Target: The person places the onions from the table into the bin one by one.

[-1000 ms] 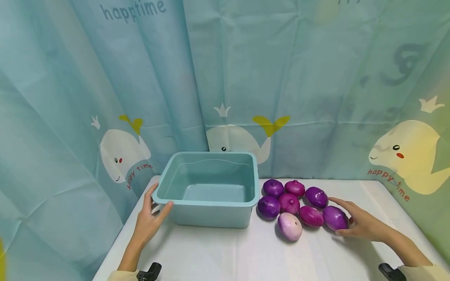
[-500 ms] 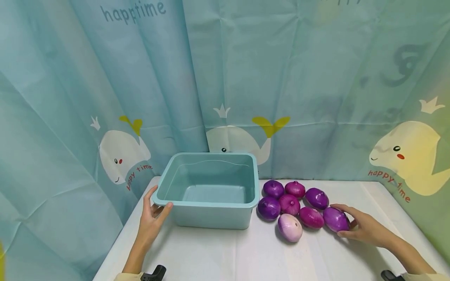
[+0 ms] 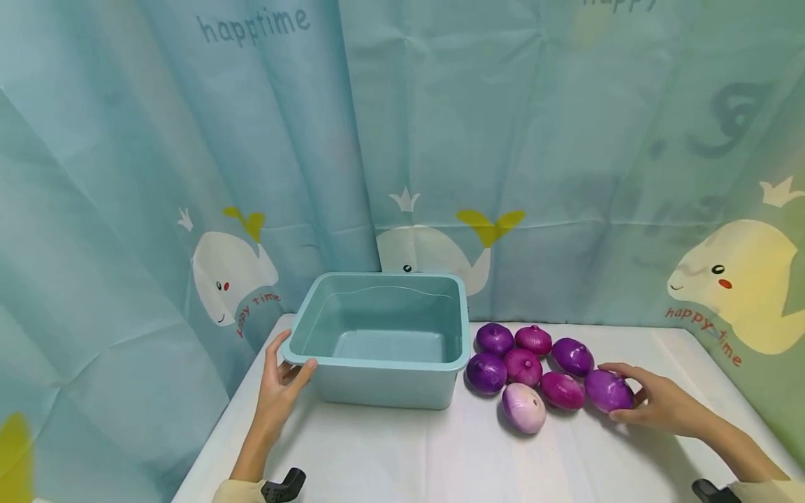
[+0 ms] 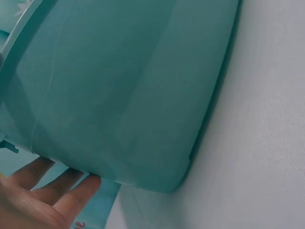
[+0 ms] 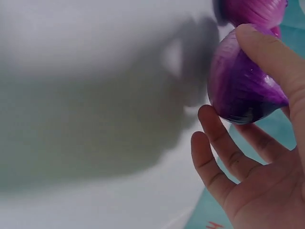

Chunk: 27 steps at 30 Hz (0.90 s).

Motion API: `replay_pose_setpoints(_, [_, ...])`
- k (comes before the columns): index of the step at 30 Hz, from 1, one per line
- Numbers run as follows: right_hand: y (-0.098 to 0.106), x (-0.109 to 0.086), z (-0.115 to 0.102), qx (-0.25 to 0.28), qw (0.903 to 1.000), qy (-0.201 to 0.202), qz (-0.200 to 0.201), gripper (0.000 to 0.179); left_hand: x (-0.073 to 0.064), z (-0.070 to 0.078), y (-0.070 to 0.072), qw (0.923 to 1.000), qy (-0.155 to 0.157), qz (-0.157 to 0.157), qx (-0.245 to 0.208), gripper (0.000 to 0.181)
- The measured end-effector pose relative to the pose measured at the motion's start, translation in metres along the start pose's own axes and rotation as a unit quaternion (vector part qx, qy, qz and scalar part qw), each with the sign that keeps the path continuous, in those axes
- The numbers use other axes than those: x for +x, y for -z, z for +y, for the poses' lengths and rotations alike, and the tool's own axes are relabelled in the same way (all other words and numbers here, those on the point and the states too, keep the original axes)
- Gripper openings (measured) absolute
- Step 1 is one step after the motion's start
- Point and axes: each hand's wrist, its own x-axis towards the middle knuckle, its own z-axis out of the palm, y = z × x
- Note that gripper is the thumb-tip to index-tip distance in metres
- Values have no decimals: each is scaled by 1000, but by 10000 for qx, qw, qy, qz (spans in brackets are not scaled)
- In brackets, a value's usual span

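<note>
A light blue-green plastic bin point(image 3: 390, 383) stands at the table's left, with nothing seen inside it. My left hand point(image 3: 277, 391) grips its near left corner, thumb on the front rim and fingers along the left side; the left wrist view shows fingertips point(image 4: 88, 186) against the wall. On the right, my right hand point(image 3: 660, 404) holds a purple onion point(image 3: 608, 390) between thumb and fingers. In the right wrist view the thumb presses the onion point(image 5: 243, 86) from one side, while two fingers stay partly spread. Whether the onion touches the table cannot be told.
Several more red onions lie grouped between bin and right hand, including a magenta onion point(image 3: 562, 391), a dark purple onion point(image 3: 573, 357) and a pale onion point(image 3: 524, 409). A whale-print curtain point(image 3: 566, 175) hangs behind the white table point(image 3: 465, 461).
My right index finger has drawn back from beside the upper onion onto the held onion, which has tilted slightly. The left hand keeps its place on the bin. The head view has shifted slightly.
</note>
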Motion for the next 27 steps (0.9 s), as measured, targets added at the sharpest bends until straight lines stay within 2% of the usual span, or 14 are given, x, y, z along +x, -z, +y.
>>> replay_pose_setpoints(6, [24, 18, -10, -159, 9993, 318, 96, 79, 2, 1, -2, 9994, 131, -14, -307, 78])
replay_pose_setpoints(10, [41, 33, -21, -474, 9983, 271, 224, 76, 3, 0, -4, 9975, 170, 17, -689, 75])
replay_pose_setpoints(14, [55, 44, -33, -674, 9974, 70, 257, 75, 3, -1, -8, 9963, 133, 122, -838, 72])
replay_pose_setpoints(20, [72, 58, -48, -651, 9973, -119, 310, 77, 0, -3, -15, 9976, -42, 260, -638, 71])
replay_pose_setpoints(27, [80, 77, -63, -494, 9983, -36, 320, 75, -5, -5, -15, 9988, -60, 425, -227, 71])
